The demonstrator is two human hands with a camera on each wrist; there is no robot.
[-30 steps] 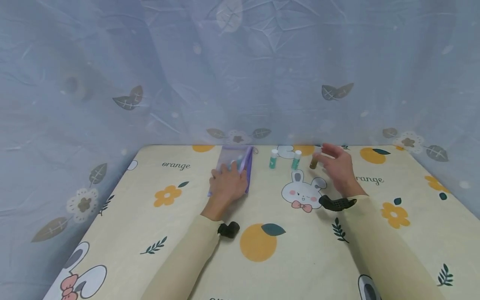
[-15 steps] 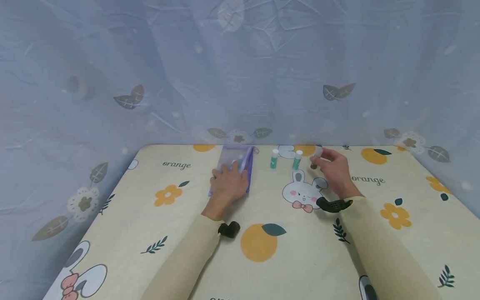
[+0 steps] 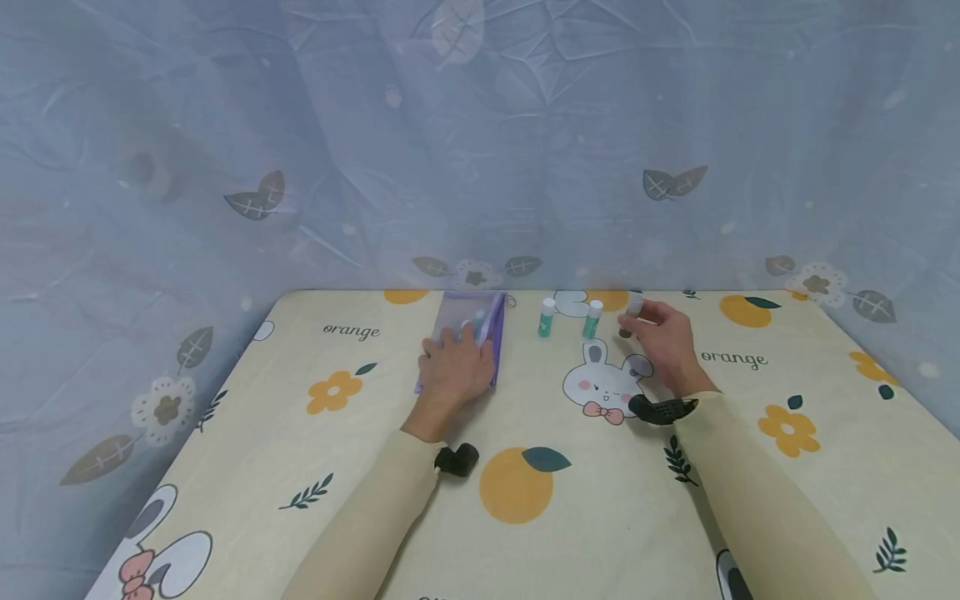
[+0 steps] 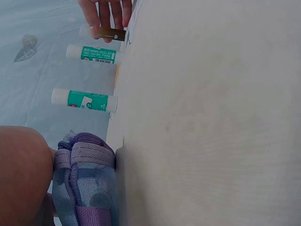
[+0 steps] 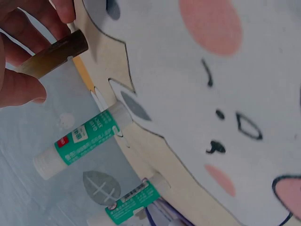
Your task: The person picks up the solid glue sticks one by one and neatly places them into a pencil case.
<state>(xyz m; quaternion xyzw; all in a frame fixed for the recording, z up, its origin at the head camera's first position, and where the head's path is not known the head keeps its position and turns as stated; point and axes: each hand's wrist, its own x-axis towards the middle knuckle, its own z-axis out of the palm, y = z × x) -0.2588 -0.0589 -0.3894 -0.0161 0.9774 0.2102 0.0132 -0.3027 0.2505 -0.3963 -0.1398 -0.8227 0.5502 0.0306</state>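
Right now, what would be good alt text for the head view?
A person's right hand pinches a brown tube with a pale top, while the left hand lies on a purple mesh pouch. Two green glue sticks stand between the hands on a cream tablecloth.

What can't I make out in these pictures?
Contents of the mesh pouch: blurred by its mesh, partly covered by the left hand, head view.
Marking on the brown tube: too small, left wrist view.
Lower glue stick: end cut off by bottom edge, right wrist view.

We see soft light, a faint shadow on the cream, fruit-printed counter [image 3: 600, 517] beside the left grip [image 3: 456, 364], and dimmer wrist views.
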